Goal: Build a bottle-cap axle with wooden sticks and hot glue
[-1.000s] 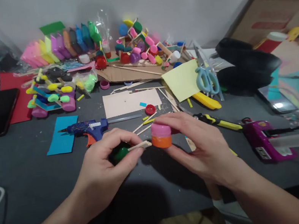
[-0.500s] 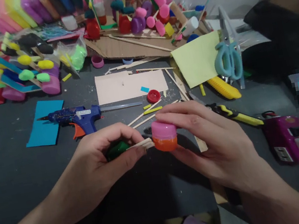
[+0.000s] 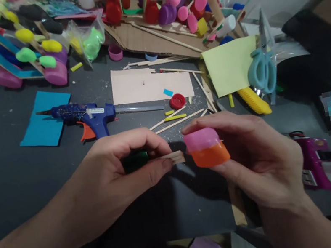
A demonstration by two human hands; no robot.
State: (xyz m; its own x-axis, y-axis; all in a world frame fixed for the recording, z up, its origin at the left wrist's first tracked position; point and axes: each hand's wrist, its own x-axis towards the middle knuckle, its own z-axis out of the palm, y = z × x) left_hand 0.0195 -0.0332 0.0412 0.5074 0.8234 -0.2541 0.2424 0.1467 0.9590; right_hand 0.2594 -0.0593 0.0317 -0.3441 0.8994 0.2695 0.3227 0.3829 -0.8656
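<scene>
My left hand (image 3: 128,169) pinches a few flat wooden sticks (image 3: 176,157) between thumb and fingers; their ends point right. A dark green piece (image 3: 135,160) shows inside the curl of that hand, mostly hidden. In my right hand (image 3: 261,158), a pair of plastic bottle caps (image 3: 206,147), pink above orange and joined rim to rim, is held between thumb and fingers. The caps are tilted, and a small gap separates them from the stick ends. Behind the hands lie a blue glue gun (image 3: 87,114), a red cap (image 3: 177,101) and thin wooden sticks (image 3: 180,120).
Blue foam sheet (image 3: 47,127) lies under the glue gun's nozzle. Light blue scissors (image 3: 261,68) and a yellow cutter (image 3: 253,102) are at right, near a magenta device (image 3: 315,157). Cap-wheeled models (image 3: 26,59) stand at back left, with more coloured pieces on cardboard (image 3: 124,37).
My right hand has shifted right and tilted the joined caps, drawing them slightly away from the stick ends. The camera view has also shifted. Both hands keep their holds.
</scene>
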